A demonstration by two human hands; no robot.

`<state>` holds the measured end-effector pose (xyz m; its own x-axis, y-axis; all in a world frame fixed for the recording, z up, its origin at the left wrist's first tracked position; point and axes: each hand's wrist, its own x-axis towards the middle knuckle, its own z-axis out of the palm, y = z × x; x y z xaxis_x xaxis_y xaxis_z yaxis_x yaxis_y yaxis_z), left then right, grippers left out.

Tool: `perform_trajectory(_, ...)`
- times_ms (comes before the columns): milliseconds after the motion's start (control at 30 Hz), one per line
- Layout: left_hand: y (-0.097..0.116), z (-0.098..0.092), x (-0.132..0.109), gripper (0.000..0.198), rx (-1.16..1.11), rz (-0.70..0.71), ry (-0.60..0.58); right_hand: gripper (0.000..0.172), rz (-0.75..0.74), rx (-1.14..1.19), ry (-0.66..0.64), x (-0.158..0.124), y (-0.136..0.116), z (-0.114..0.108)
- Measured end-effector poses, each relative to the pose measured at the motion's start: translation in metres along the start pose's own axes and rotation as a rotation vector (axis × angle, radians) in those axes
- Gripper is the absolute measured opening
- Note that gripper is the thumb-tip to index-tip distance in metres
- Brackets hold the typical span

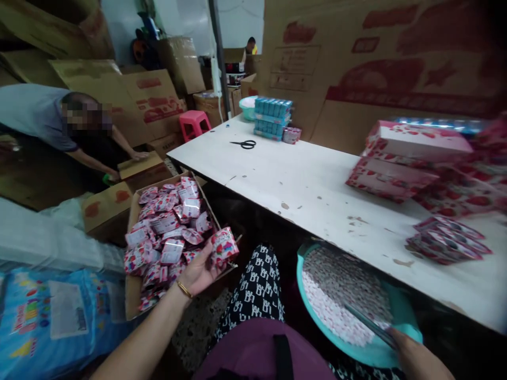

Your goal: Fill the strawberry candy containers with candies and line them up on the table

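Observation:
My left hand (pixel 198 273), with a bangle at the wrist, is closed on a small strawberry-printed carton (pixel 224 247). It holds it at the near right corner of an open cardboard box (pixel 132 295) heaped with similar small cartons (pixel 163 221). At the lower right my right hand (pixel 414 352) grips a long grey handle (pixel 370 324). The handle's far end reaches into small pink-white and greyish pieces (pixel 336 311) that look like candies. A turquoise basin (pixel 412 322) contains them, beside my lap. Whatever the handle ends in is buried or too blurred to make out.
A white table (pixel 273 169) bears black scissors (pixel 247 144), blue packs (pixel 272 119), stacked strawberry-printed boxes (pixel 396 163) and small cartons (pixel 447 240). Blue bags (pixel 51 322) lie at left. A co-worker (pixel 51 116) bends over cardboard boxes; a pink stool (pixel 194 124) stands behind.

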<state>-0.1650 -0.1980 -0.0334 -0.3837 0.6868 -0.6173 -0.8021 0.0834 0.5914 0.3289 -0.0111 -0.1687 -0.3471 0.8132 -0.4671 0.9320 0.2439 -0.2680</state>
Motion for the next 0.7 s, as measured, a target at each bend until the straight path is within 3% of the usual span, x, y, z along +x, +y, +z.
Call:
perform_trajectory(133, -0.050, 0.043, 0.009, 0.034, -0.031, -0.235, -0.111, 0.035, 0.097, 0.019, 0.004, 0.003, -0.041, 0.002)
perform_trajectory(233, -0.081, 0.066, 0.025, 0.037, 0.015, -0.373, -0.202, 0.035, 0.169, 0.171, 0.012, 0.021, -0.077, 0.023)
perform_trajectory(367, -0.120, 0.093, 0.051, 0.030, 0.077, -0.533, -0.221, 0.037, 0.216, 0.319, 0.067, 0.054, -0.105, 0.056)
perform_trajectory(533, -0.154, 0.112, 0.084, 0.023, 0.136, -0.468, -0.173, 0.028, 0.174, 0.558, 0.128, 0.065, -0.100, 0.062)
perform_trajectory(700, -0.170, 0.124, 0.100, 0.022, 0.135, -0.423, -0.167, 0.029, 0.096, 0.742, 0.147, 0.045, -0.082, 0.021)
